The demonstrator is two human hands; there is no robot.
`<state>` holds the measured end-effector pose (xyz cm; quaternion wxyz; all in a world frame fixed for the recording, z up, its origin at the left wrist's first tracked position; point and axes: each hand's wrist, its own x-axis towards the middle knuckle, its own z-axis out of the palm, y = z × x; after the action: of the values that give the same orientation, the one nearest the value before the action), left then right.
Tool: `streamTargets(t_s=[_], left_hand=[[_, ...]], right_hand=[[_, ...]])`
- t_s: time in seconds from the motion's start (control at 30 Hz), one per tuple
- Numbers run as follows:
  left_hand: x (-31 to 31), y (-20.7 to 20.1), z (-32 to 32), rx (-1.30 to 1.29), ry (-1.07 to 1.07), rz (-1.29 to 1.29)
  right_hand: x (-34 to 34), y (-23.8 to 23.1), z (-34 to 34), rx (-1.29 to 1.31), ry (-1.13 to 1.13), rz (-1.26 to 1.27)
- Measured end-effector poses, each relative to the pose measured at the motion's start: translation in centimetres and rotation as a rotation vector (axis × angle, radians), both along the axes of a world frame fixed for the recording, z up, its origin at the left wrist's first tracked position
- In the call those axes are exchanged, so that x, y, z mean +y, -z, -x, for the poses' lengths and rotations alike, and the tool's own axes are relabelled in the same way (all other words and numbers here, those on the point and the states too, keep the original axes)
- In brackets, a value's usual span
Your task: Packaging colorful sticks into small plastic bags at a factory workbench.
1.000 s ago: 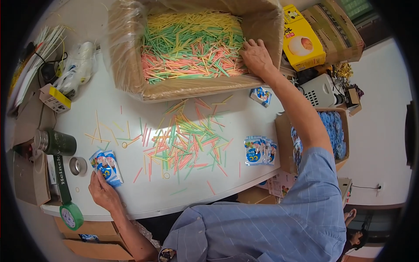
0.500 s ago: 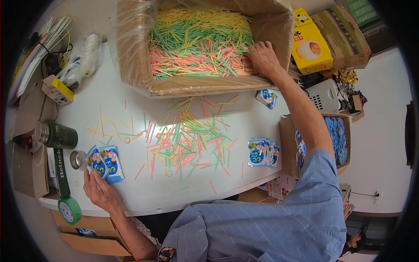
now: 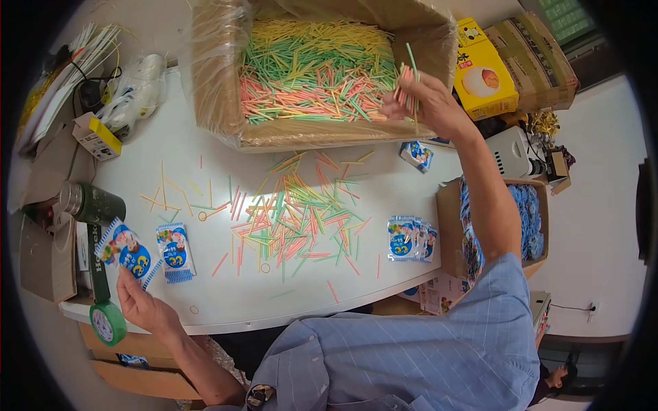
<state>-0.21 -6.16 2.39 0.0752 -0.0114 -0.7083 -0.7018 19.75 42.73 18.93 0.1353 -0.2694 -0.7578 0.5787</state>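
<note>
Raised above the right end of a plastic-lined carton (image 3: 288,133), my right hand (image 3: 435,106) grips a small bunch of thin coloured sticks (image 3: 408,89), pink, green and yellow. Beneath it the carton holds a thick layer of such sticks (image 3: 315,68). My left hand (image 3: 145,305) pinches the lower edge of a blue and white printed packet (image 3: 130,253), lifted off the table at the left. A second packet (image 3: 174,252) lies flat just right of it. Many loose sticks (image 3: 301,222) are scattered over the white table (image 3: 226,294) between my hands.
Several packets (image 3: 410,240) overlap at the table's right, near a carton of blue packets (image 3: 526,212). Another packet (image 3: 417,156) lies below the big carton. A dark green flask (image 3: 99,203), a green tape roll (image 3: 108,323) and a yellow box (image 3: 486,75) stand around the edges.
My right hand has come up out of the sticks with a bunch in its fingers. My left hand has picked up one packet, moving it left from beside the other.
</note>
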Motion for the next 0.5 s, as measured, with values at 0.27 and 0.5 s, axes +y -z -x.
streamTargets(t_s=[0.27, 0.5], left_hand=[[13.0, -5.4, -4.4, -0.263, 0.743, -0.409], [16.0, -1.3, -6.6, -0.580, 0.848, -0.366]], right_hand=[[-15.1, 5.8, 0.5, -0.283, -0.547, 0.832], [-18.4, 14.1, 3.2, -0.270, -0.627, 1.094]])
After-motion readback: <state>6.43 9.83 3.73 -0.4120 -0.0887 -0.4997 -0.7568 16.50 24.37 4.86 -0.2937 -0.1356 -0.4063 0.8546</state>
